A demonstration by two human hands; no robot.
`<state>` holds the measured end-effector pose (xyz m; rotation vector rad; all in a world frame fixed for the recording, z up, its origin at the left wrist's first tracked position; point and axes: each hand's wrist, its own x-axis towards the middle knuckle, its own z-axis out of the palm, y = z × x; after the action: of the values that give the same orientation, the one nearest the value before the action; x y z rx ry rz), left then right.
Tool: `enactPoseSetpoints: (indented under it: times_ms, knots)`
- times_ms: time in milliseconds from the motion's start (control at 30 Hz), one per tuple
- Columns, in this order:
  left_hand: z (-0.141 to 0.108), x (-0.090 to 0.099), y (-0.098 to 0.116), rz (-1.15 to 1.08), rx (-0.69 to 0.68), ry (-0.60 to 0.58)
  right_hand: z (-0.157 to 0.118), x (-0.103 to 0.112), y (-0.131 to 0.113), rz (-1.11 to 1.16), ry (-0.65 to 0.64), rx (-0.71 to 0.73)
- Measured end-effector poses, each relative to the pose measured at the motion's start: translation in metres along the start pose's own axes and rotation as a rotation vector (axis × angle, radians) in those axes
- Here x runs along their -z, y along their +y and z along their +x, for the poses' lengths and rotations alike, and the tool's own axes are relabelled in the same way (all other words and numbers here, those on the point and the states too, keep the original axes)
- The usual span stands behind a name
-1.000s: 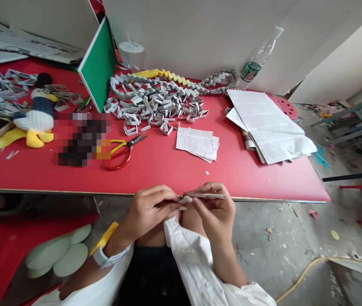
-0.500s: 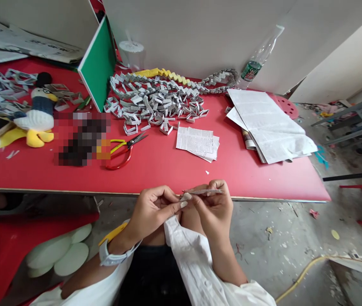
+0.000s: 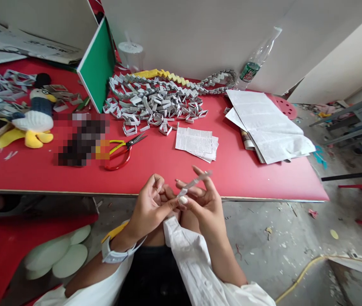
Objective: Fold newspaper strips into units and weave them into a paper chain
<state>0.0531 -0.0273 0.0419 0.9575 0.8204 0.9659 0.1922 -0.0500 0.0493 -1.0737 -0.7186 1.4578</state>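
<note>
Tilted upward from nearly level a moment ago, the paper strip [image 3: 196,182] sits pinched in the grip of the right hand [image 3: 211,208], nearer and right of the scissors [image 3: 129,144]. The left hand [image 3: 149,206] has fingers curled; whether it holds is unclear. Beyond the scissors, folded papers [image 3: 166,102] crowd the worktop [image 3: 155,172]; rightward lie slips [image 3: 194,140].

The paper strip [image 3: 196,181] was narrow, pale grey and seemingly folded, with a brighter white section near its lower end. That end sat pinched in the right hand [image 3: 208,208], close by the left hand's [image 3: 151,207] thumb; whether the left gripped it too, I couldn't tell. The rest slanted up rightward, across the raised fingers.
</note>
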Motion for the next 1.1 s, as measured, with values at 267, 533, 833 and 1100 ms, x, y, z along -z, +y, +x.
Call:
enactPoseSetpoints:
  times_ms: [267,533,833,1100]
  knots:
    - [0.009,0.030,0.002,0.729,-0.219,-0.039,0.009,0.011,0.002,-0.212,-0.038,-0.067]
    - [0.009,0.036,0.004,0.584,-0.241,-0.070,0.014,0.023,-0.011,-0.393,-0.291,-0.094]
    - [0.000,0.051,0.012,0.493,-0.389,-0.419,0.014,0.021,-0.011,-0.069,-0.117,-0.158]
    - [0.001,0.038,0.006,0.713,-0.284,-0.235,0.007,0.009,-0.008,-0.135,0.040,-0.039]
